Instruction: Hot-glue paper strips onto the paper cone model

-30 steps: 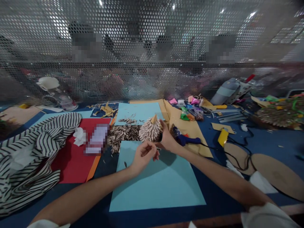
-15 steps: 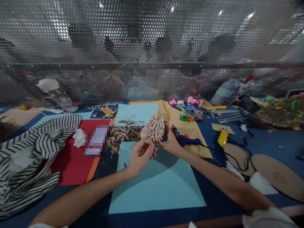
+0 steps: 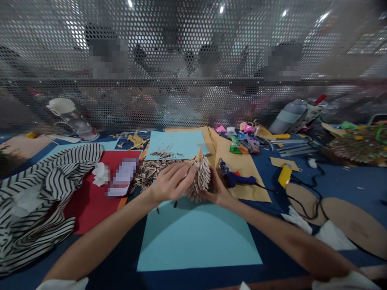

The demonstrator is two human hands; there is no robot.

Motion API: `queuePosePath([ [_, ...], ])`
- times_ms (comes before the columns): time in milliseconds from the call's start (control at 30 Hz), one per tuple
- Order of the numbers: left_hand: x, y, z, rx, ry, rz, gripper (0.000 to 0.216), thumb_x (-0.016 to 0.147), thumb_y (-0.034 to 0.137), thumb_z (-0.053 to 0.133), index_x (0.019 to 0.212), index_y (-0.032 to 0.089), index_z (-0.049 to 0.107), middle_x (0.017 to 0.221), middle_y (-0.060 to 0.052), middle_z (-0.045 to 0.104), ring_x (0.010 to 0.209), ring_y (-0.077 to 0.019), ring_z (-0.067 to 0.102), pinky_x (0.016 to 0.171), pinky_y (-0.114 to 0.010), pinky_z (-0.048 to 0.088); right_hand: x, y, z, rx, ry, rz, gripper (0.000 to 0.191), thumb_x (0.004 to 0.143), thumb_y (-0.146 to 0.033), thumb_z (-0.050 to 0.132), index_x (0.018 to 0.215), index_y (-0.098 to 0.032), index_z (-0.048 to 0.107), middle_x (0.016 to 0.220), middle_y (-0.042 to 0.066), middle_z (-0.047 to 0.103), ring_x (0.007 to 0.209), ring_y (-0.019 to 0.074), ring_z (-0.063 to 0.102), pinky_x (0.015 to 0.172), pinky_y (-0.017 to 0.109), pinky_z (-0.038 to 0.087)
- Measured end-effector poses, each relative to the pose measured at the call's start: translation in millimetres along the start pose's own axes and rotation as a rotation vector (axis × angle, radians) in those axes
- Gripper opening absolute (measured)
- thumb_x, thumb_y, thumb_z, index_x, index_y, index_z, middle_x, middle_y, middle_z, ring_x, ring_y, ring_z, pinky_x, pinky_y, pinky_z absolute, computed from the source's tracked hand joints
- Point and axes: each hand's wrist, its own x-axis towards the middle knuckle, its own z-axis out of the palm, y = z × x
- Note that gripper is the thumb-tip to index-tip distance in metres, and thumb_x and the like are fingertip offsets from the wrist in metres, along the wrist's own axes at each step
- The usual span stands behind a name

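Observation:
A small cone (image 3: 202, 173) covered in overlapping grey-white seed shells stands upright in the middle, its bare tan tip showing. My right hand (image 3: 218, 188) is closed around its right and lower side, steadying it. At the cone's upper left, my left hand (image 3: 173, 181) has its fingers pinched against the shells; whatever they hold is hidden. Loose seed shells (image 3: 148, 171) lie heaped behind and left of that hand. Beneath both hands is a light blue sheet (image 3: 199, 241), with a couple of dark shells near its upper left edge.
A blue glue gun (image 3: 240, 179) lies on brown paper to the right, its cord trailing past a yellow cutter (image 3: 284, 176) and cardboard discs (image 3: 353, 221). Leftward are a phone (image 3: 123, 177), red paper (image 3: 90, 213) and striped cloth (image 3: 27, 217). A perforated metal screen (image 3: 181, 108) rises behind.
My left hand has moved up and forward from in front of the cone to its upper left side. The cone has shifted slightly towards me, still in my right hand.

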Motion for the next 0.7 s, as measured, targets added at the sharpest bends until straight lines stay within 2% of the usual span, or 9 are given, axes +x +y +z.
queuePosePath([
  [133,-0.8,-1.8,0.2,-0.020,-0.048,-0.026,0.028,0.077,0.023,0.069,0.104,0.022,0.068,0.100,-0.013,0.069,0.100,-0.0299,0.065,0.092,-0.046,0.050,-2.9,2.1,0.7,-0.011,0.005,0.008,0.079,0.072,-0.039,0.071,0.133,-0.024,0.024,0.137,0.015,0.040,0.129,0.0289,0.040,0.107,0.043,0.035],
  [233,-2.3,-1.8,1.3,0.067,-0.064,0.042,0.029,0.079,0.020,0.066,0.108,0.020,0.066,0.101,-0.015,0.069,0.099,-0.0301,0.066,0.091,-0.046,0.052,-4.0,5.4,1.9,-0.027,0.024,-0.008,0.081,0.071,-0.038,0.072,0.135,-0.026,0.023,0.139,0.014,0.039,0.130,0.0297,0.038,0.109,0.045,0.032],
  [333,-2.0,-0.9,1.4,0.277,-0.057,0.222,0.030,0.082,0.017,0.061,0.112,0.018,0.064,0.099,-0.014,0.069,0.095,-0.0274,0.068,0.085,-0.042,0.056,-4.3,7.6,2.6,-0.044,0.029,-0.034,0.082,0.071,-0.037,0.072,0.136,-0.026,0.023,0.139,0.014,0.039,0.130,0.0304,0.038,0.109,0.045,0.032],
  [467,1.0,1.3,2.8,0.774,0.028,0.698,0.027,0.081,0.014,0.063,0.108,0.010,0.062,0.090,-0.011,0.070,0.081,-0.0213,0.070,0.072,-0.031,0.060,-3.8,7.9,2.2,-0.068,0.022,-0.084,0.081,0.072,-0.038,0.071,0.137,-0.024,0.024,0.138,0.013,0.040,0.130,0.0304,0.038,0.108,0.045,0.033],
  [533,2.4,2.2,4.0,1.001,0.059,0.877,0.026,0.080,0.013,0.065,0.104,0.004,0.062,0.087,-0.012,0.070,0.079,-0.0204,0.069,0.070,-0.030,0.060,-3.8,8.2,1.8,-0.079,0.024,-0.094,0.081,0.072,-0.038,0.071,0.137,-0.023,0.024,0.138,0.013,0.040,0.130,0.0300,0.038,0.108,0.044,0.033],
  [600,3.0,3.0,4.8,1.110,0.066,0.924,0.024,0.081,0.013,0.064,0.102,0.003,0.062,0.088,-0.013,0.069,0.079,-0.0192,0.069,0.071,-0.029,0.060,-4.2,8.7,1.5,-0.086,0.025,-0.090,0.081,0.073,-0.039,0.070,0.137,-0.024,0.023,0.139,0.013,0.040,0.130,0.0296,0.038,0.108,0.044,0.033],
  [700,3.0,4.5,5.0,1.154,0.060,0.921,0.023,0.083,0.014,0.062,0.102,0.003,0.061,0.089,-0.012,0.069,0.080,-0.0176,0.068,0.073,-0.028,0.059,-5.1,9.1,1.3,-0.099,0.025,-0.085,0.080,0.075,-0.038,0.068,0.138,-0.024,0.022,0.139,0.013,0.039,0.130,0.0297,0.038,0.108,0.044,0.034],
])
